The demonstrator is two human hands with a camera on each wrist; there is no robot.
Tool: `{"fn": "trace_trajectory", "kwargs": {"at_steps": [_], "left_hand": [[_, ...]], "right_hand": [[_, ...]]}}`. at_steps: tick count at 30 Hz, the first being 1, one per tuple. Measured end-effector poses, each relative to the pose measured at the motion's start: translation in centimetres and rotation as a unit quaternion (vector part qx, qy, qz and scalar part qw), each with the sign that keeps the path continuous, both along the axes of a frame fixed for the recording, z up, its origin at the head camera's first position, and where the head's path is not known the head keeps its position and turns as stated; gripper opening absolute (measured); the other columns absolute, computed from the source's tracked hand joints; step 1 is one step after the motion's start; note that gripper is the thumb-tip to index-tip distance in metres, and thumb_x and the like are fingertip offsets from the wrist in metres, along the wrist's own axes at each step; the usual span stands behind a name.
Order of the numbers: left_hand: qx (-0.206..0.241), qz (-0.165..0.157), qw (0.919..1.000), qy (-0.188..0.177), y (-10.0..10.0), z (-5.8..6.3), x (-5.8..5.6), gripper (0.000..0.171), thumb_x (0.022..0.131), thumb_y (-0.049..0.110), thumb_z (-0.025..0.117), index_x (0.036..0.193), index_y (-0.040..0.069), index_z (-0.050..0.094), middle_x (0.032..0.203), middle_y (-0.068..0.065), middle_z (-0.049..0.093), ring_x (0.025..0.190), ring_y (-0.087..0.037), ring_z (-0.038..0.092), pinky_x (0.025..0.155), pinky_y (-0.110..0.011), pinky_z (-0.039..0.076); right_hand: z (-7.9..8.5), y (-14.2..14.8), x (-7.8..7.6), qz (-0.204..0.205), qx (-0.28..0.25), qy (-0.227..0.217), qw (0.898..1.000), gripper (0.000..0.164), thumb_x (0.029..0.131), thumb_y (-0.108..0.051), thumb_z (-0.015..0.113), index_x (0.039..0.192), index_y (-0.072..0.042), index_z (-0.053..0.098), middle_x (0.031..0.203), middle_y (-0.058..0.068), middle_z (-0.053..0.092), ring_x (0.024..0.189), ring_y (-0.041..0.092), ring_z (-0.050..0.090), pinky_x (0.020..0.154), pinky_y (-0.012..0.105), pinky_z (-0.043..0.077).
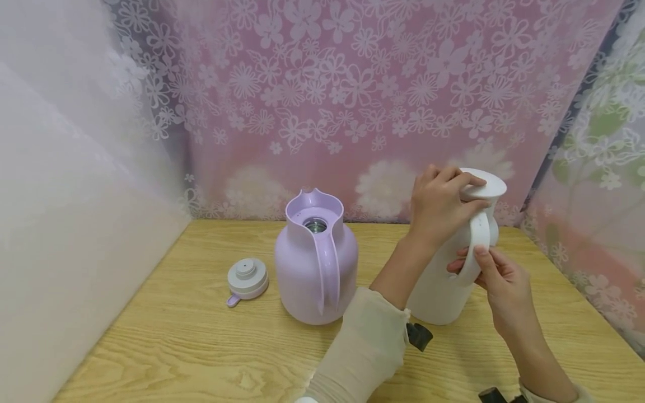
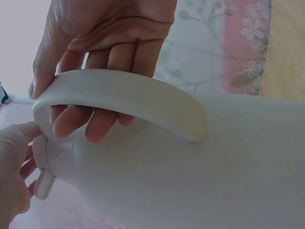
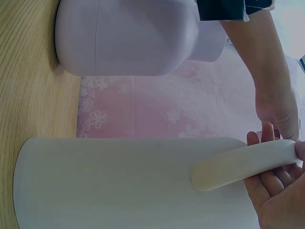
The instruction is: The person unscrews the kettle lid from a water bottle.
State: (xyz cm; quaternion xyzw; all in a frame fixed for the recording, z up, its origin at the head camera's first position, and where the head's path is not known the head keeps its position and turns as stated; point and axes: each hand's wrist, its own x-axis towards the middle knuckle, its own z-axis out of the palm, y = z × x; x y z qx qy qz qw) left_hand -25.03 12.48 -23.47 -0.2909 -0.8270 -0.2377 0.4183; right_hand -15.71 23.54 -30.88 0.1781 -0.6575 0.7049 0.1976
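Note:
A tall white thermos jug (image 1: 437, 296) stands upright on the right side of the table. My left hand (image 1: 439, 200) grips its white lid (image 1: 487, 183) from the left, with the thumb near the top of the handle. My right hand (image 1: 508, 286) holds the jug's curved handle (image 1: 478, 232), thumb on the outside and fingers through the loop. In the left wrist view the fingertips of the right hand (image 2: 114, 28) show below the handle. To the left stands a lilac thermos jug (image 1: 297, 274), its mouth uncovered and a shiny inside showing.
Left of the lilac jug, a round pale stopper (image 1: 247, 278) with a lilac tab lies on the wooden table (image 1: 201, 347). A pink floral cloth (image 1: 322, 112) hangs behind the table. A white panel (image 1: 75, 196) borders the left side, a flowered cloth (image 1: 599, 184) the right.

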Motion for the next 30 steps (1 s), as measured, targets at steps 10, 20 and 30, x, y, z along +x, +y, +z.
{"fn": "trace_trajectory", "kwargs": {"at_steps": [10, 20, 30], "left_hand": [[-0.028, -0.061, 0.997, -0.038, -1.3, -0.5, -0.5, 0.031, 0.084, 0.043, 0.064, 0.111, 0.029, 0.066, 0.109, 0.014, 0.057, 0.106, -0.004, 0.043, 0.094, -0.017, 0.027], [0.1, -0.229, 0.962, -0.11, -2.6, -2.1, -2.1, 0.032, 0.088, 0.019, 0.063, 0.12, 0.012, 0.062, 0.129, 0.004, 0.053, 0.124, 0.008, 0.026, 0.1, -0.013, 0.019], [0.143, -0.177, 0.9728, -0.042, -1.4, -2.3, -1.4, 0.029, 0.078, 0.026, 0.074, 0.105, 0.015, 0.07, 0.112, 0.006, 0.061, 0.11, -0.004, 0.045, 0.091, -0.011, 0.031]], "right_hand": [[-0.3, -0.2, 0.0, -0.004, 0.007, -0.002, 1.0, 0.025, 0.098, -0.01, 0.041, 0.099, 0.008, 0.06, 0.078, 0.007, 0.068, 0.077, 0.014, 0.065, 0.07, 0.021, 0.05], [0.0, -0.1, 0.0, -0.01, 0.006, 0.007, 1.0, 0.025, 0.098, -0.009, 0.041, 0.097, 0.007, 0.06, 0.077, 0.006, 0.068, 0.075, 0.013, 0.066, 0.069, 0.02, 0.05], [0.0, 0.0, 0.1, -0.015, 0.005, -0.006, 1.0, 0.026, 0.098, -0.011, 0.043, 0.098, 0.007, 0.061, 0.077, 0.006, 0.068, 0.075, 0.013, 0.066, 0.07, 0.02, 0.05]]}}
